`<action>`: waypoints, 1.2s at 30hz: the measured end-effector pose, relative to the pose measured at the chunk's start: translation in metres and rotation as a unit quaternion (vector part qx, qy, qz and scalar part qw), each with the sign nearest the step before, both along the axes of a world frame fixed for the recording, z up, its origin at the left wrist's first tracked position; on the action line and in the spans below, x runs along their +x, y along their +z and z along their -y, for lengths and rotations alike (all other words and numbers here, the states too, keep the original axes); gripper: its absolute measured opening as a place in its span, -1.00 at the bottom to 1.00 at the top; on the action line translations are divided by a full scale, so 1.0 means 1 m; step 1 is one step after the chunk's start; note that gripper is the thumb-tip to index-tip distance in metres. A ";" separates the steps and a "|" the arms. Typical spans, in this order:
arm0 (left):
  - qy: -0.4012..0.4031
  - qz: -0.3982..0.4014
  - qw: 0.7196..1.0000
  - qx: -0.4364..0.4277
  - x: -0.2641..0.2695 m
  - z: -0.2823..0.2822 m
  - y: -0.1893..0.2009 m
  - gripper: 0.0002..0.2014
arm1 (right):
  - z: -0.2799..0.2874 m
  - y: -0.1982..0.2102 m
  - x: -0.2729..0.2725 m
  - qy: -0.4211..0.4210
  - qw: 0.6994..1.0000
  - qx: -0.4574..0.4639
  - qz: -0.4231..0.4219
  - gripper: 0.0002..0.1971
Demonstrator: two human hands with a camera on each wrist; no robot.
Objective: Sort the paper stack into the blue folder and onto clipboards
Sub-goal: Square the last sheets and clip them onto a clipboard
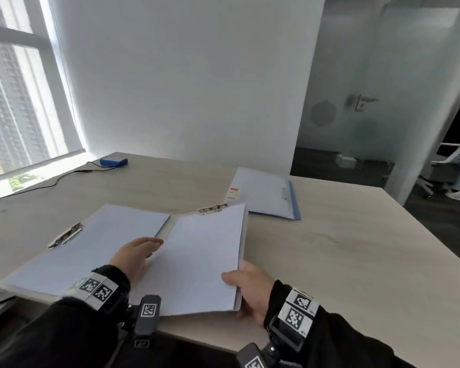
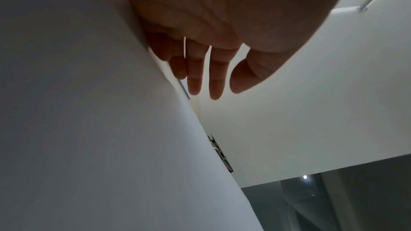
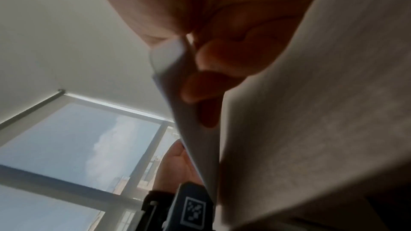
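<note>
The paper stack (image 1: 199, 258) sits in front of the person, lifted at its near right corner and lying over the right clipboard (image 1: 246, 221), whose metal clip (image 1: 211, 209) shows just past the stack's far edge. The right hand (image 1: 250, 290) pinches that near corner, thumb on top and fingers curled beneath, as the right wrist view shows. The left hand (image 1: 133, 257) lies flat with straight, slightly spread fingers along the stack's left edge, steadying it.

The sheets are loose, so the main risk, as I judge it, is fanning: a one-corner pinch lets the lower pages slide out or droop if the stack is raised further. The stack's top edge is not under the clip, so it could also skew on the board or catch against the clip's lip and crumple when pushed forward.

The left clipboard (image 1: 88, 245) lies just beside, already carrying paper under its clip (image 1: 65, 235); the two boards are close enough that a shifted sheet could overlap onto it. The blue folder (image 1: 266, 192) lies farther back on the right, also holding paper, with a red-and-white label (image 1: 233, 193) whose print is too small to read.

On the bench (image 1: 343, 248), a small blue box (image 1: 114, 162) with a black cable (image 1: 51, 183) sits near the window. Square black-and-white coded tags mark both wristbands; no brand is legible.
</note>
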State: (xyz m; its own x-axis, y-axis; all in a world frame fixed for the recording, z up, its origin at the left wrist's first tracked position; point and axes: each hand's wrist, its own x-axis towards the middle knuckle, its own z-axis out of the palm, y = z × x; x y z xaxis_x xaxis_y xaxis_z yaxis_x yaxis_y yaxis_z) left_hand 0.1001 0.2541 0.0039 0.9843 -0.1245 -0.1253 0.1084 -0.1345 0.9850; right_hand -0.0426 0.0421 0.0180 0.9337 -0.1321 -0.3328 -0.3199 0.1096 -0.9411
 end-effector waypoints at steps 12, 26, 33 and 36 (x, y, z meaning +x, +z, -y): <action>-0.064 -0.001 0.990 -0.123 -0.040 0.029 0.024 -0.78 | 0.077 0.040 -0.011 -0.144 0.968 0.049 0.201 -0.78; -0.051 -0.006 0.980 -0.190 -0.019 0.073 0.037 -0.76 | 0.110 0.022 -0.024 -0.222 0.959 0.099 0.144 -0.81; -0.230 -0.017 0.949 -0.215 -0.022 0.075 0.037 -0.33 | 0.110 0.022 -0.013 -0.188 0.968 0.081 0.146 -0.83; -0.180 -0.081 0.958 -0.209 -0.016 0.080 0.031 -0.53 | 0.107 0.027 -0.010 -0.160 0.971 0.091 0.152 -0.90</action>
State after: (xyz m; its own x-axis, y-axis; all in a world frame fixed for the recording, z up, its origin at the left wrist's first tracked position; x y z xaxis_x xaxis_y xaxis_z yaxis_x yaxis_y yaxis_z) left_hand 0.0845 0.1737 0.0353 0.8405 -0.5242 -0.1372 0.2844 0.2111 0.9352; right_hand -0.0528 -0.0650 0.0452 0.9131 -0.3971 -0.0927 0.0481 0.3308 -0.9425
